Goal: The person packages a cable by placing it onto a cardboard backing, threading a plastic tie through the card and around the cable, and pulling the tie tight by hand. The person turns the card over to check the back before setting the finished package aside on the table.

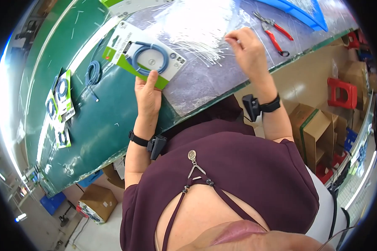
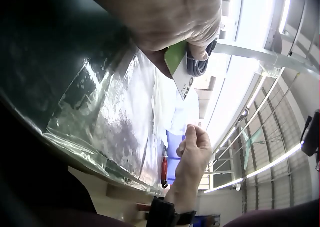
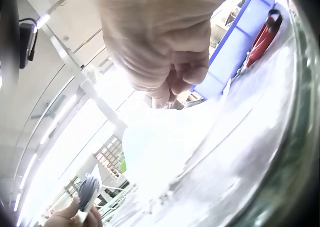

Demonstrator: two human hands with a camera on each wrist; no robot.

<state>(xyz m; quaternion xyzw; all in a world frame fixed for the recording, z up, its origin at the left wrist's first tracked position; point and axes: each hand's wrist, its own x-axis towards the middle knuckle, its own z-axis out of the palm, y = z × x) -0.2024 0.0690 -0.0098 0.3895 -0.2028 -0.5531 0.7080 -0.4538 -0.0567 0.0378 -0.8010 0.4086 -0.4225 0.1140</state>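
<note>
Glossy green tabletop spreads left; just left of upper centre, my left hand grips a white-and-green card bearing a coiled blue cable, probably light, bendable, best pinched edgewise; my right hand curls, nothing visibly held

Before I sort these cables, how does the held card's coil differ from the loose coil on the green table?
The held coil is on a printed card; the loose coil shows none. The held coil forms a wide ring; the loose coil looks narrower, with a trailing end. Both are blue.
</note>
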